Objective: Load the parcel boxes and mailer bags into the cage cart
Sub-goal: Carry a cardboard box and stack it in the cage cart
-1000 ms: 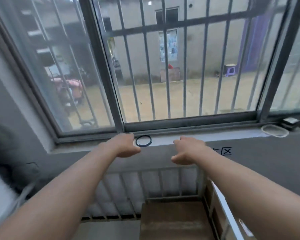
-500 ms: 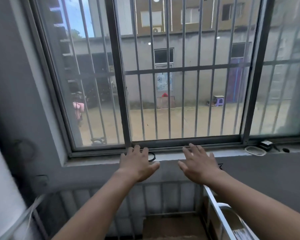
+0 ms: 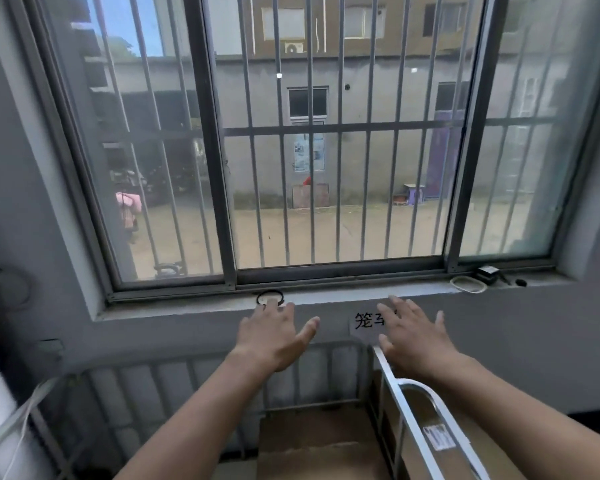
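Observation:
Both my arms reach forward over the cage cart (image 3: 400, 403), whose grey metal bars fill the bottom of the view. My left hand (image 3: 274, 336) is held out flat with fingers spread, holding nothing. My right hand (image 3: 413, 336) is likewise spread and empty, above the cart's right side rail. A brown parcel box (image 3: 321, 441) lies inside the cart below my hands. Another brown box with a white label (image 3: 437, 436) stands just beyond the right rail. No mailer bags are in sight.
A barred window (image 3: 326, 150) fills the wall ahead, with a sill holding a black ring (image 3: 270, 296), a white coil (image 3: 468, 284) and a small black device (image 3: 487, 272). A label with black characters (image 3: 369, 320) is stuck under the sill. White cords (image 3: 18, 420) hang at lower left.
My fingers have gone from curled to spread flat. The camera has tilted upward, so more of the window and less of the cart shows.

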Available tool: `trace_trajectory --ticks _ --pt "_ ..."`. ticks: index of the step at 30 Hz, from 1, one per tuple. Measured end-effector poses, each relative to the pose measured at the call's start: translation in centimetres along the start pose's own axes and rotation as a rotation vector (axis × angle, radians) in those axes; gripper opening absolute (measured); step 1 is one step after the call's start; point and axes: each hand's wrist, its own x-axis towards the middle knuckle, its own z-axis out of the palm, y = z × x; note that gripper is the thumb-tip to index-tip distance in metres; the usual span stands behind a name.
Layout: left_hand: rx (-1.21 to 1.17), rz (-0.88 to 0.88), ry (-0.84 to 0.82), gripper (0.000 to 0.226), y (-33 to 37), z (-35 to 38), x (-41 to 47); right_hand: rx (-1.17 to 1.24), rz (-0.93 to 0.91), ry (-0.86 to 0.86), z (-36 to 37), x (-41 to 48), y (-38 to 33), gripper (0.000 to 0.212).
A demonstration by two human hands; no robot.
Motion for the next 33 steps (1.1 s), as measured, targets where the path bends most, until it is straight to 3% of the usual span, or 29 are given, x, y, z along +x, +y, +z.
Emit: trace_trajectory --ticks 7,22,33 --pt "0.030 0.092 -0.029 0.080 8.2 1.4 2.2 -0.015 0.134 -0.009 0.4 -1.8 9.4 0.062" --pt "0.021 0.055 -0.060 0.073 30.0 6.1 7.8 -0.086 0.060 -0.022 -1.1 -2.3 30.8 0.065" --pt "0.020 0.016 -0.035 0.070 34.4 6.2 7.8 -0.042 0.032 -0.024 -2.0 -2.6 36.5 0.067"
